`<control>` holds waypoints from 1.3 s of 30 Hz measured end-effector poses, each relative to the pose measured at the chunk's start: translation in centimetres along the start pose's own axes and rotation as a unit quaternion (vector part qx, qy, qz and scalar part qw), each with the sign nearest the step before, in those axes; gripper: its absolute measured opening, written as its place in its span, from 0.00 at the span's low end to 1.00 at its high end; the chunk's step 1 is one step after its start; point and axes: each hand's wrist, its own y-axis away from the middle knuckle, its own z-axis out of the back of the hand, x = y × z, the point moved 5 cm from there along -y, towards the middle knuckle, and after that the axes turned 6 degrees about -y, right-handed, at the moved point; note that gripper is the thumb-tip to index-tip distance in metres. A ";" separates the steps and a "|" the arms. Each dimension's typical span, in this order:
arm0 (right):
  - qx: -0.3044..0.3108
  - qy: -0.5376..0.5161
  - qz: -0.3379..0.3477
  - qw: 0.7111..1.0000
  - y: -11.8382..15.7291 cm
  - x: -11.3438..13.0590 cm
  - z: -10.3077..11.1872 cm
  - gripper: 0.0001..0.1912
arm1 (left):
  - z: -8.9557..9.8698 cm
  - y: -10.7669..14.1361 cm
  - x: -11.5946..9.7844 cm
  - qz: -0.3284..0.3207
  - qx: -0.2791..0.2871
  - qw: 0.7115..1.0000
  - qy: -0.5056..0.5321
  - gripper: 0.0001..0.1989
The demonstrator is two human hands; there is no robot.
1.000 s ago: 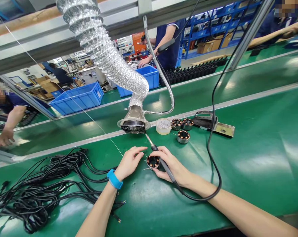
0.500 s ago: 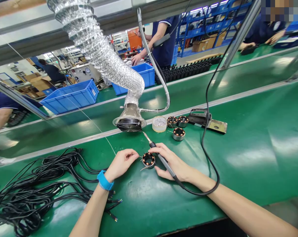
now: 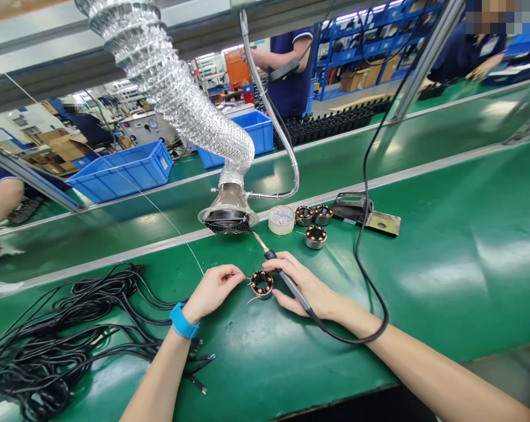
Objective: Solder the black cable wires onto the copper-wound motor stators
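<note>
On the green mat [image 3: 291, 363] sits a round stator [image 3: 261, 284] with copper windings and thin wire ends. My left hand [image 3: 215, 288], with a blue band at the wrist, pinches a thin wire end at the stator's left side. A soldering iron [image 3: 294, 287] is held in my right hand [image 3: 306, 284], its tip pointing up and left toward the fan. The fingers of my right hand are close to the stator's right edge; whether they touch it is unclear.
A fan hood [image 3: 228, 218] hangs on a silver duct. Behind the hands are a round tub [image 3: 281, 220], several more stators [image 3: 315, 237] and an iron stand [image 3: 381, 224]. Black cables [image 3: 84, 328] lie at left. People work beyond blue bins [image 3: 124, 171].
The whole view has shifted slightly. My hands hold nearly the same pose around the stator. Across the bench, a person's arm has risen, and the person at left has moved an arm.
</note>
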 end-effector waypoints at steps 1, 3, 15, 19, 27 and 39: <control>0.001 -0.001 0.000 1.000 0.0 0.0 0.0 0.30 | 0.0 0.0 0.1 0.000 0.002 1.000 0.001 0.16; 0.003 -0.004 0.000 1.000 0.0 0.1 0.0 0.30 | -0.1 0.0 0.2 -0.002 0.008 1.000 0.005 0.16; -0.010 -0.013 0.005 1.000 -0.1 -0.3 -0.3 0.28 | 0.0 0.0 0.3 -0.007 0.016 1.000 0.005 0.15; -0.010 -0.011 -0.014 1.000 -0.1 -0.4 -0.6 0.33 | 0.2 0.1 0.5 0.002 0.027 1.000 0.004 0.15; -0.004 -0.013 0.001 1.000 -0.3 -0.9 -2.0 0.30 | 0.4 0.4 0.4 0.059 0.064 0.988 0.126 0.18; -0.019 -0.013 0.002 1.000 -0.4 -1.0 -2.2 0.29 | -0.7 0.4 -0.3 0.152 -0.038 0.949 0.274 0.21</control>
